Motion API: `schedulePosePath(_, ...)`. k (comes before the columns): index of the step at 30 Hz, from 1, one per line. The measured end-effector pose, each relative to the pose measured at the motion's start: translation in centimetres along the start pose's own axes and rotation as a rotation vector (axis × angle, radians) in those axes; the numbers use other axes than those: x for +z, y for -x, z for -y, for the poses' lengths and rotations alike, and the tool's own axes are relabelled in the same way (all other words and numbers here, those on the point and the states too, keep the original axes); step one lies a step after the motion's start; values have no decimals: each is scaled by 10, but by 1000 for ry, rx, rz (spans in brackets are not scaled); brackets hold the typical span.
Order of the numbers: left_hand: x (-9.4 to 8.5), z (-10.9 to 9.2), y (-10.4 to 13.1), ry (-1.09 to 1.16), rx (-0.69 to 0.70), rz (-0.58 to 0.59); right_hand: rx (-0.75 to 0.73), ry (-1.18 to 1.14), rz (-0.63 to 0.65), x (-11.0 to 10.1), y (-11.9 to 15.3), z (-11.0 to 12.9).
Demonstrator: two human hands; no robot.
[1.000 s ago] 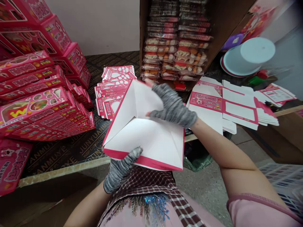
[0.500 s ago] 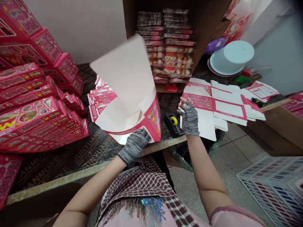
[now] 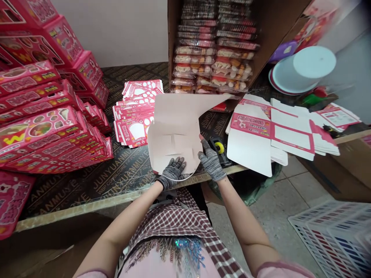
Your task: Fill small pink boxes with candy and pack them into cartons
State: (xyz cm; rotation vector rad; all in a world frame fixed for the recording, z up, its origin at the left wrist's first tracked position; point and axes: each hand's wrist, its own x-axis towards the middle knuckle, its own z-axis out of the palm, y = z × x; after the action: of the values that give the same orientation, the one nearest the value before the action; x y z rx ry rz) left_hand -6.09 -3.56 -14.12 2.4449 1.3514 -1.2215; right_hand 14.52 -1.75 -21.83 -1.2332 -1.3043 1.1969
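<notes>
Right at the table (image 3: 87,185) edge, left hand (image 3: 173,172) presses flat on the half-folded box (image 3: 176,131) to pin it, right hand (image 3: 211,162) open, steadying its side so flaps stay put.

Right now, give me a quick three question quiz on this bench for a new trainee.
1. True or false: both gloved hands rest on the white box.
2. What lies just right of the right hand? A) scissors B) tape dispenser C) cup
3. On which side is the stack of pink boxes?

Key: 1 true, the left hand too; 2 B; 3 the person's left.
</notes>
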Motion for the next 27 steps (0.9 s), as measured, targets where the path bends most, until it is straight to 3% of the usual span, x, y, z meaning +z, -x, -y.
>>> schedulePosePath(4,-11,-6,-6,25,15,-67,45,51,-62,-6,-9,10)
schedulePosePath(8,-18,-5,-18,16,-146,-216,31,100,-76,-11,-9,17)
schedulePosePath(13,-13,-4,-22,26,-210,-50,63,184,-191,-16,-11,11)
schedulePosePath(18,-13,-20,-17,43,-116,-84,30,180,-384,-5,-15,4)
schedulePosePath(21,-15,-20,-25,50,-166,-115,-3,196,-389,5,-12,8)
schedulePosePath(24,-17,-15,-36,84,-240,-45,-21,196,-364,7,-9,16)
schedulePosePath(27,-22,-24,-38,111,-243,-13,-63,199,-345,2,-6,14)
